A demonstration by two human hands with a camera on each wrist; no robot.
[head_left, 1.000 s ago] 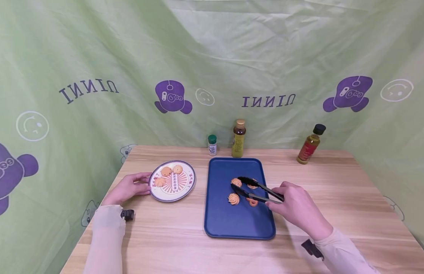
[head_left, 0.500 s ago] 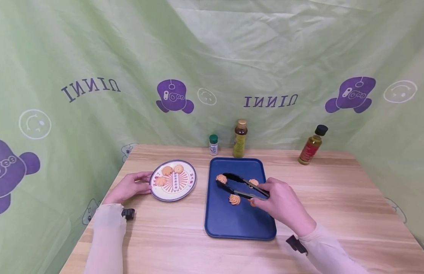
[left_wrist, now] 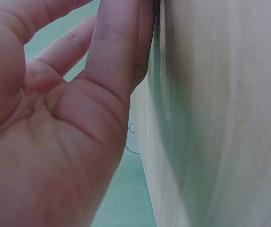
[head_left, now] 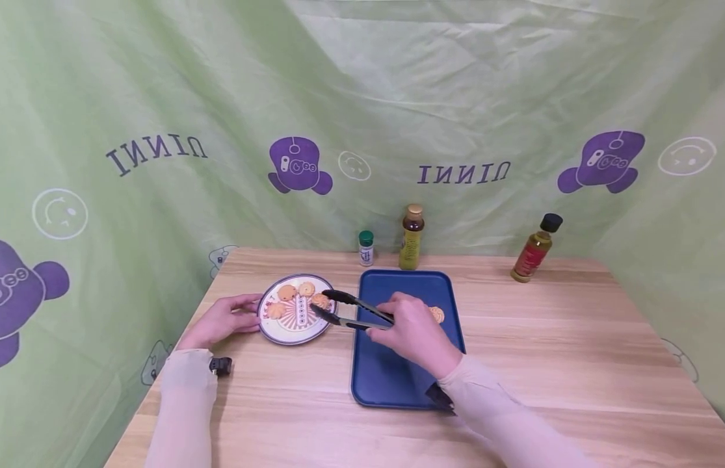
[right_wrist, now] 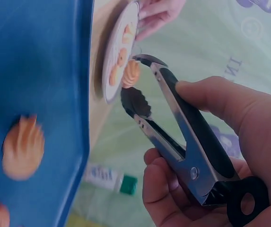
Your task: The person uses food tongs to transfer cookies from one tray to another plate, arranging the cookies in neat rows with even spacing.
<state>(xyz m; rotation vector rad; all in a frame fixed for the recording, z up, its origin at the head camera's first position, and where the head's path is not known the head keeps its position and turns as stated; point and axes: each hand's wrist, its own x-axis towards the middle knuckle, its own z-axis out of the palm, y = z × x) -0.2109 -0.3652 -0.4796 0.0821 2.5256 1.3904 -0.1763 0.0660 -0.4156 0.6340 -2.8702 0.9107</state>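
My right hand [head_left: 417, 331] grips black-and-metal tongs [head_left: 356, 312], reaching left across the tray. The tongs' tips stand on either side of a swirl cookie [right_wrist: 131, 73] at the plate's right part; whether it touches the plate I cannot tell. The round patterned plate [head_left: 292, 333] bears several other cookies, among them a flat round one [head_left: 287, 293]. At the plate's left rim my left hand [head_left: 224, 320] rests with its fingers extended against the edge. On the blue tray [head_left: 385, 383] lies another swirl cookie [head_left: 436, 314]; my right hand hides part of the tray.
Behind the tray stand a green-capped shaker [head_left: 366, 249] and a gold-capped bottle [head_left: 411, 237]. A black-capped bottle [head_left: 536, 248] with a red label is at the back right. A green printed cloth [head_left: 362, 78] hangs behind the wooden table [head_left: 280, 403].
My right hand has carried the swirl cookie in the tongs leftward from the tray to the plate. The left hand has stayed at the plate's rim.
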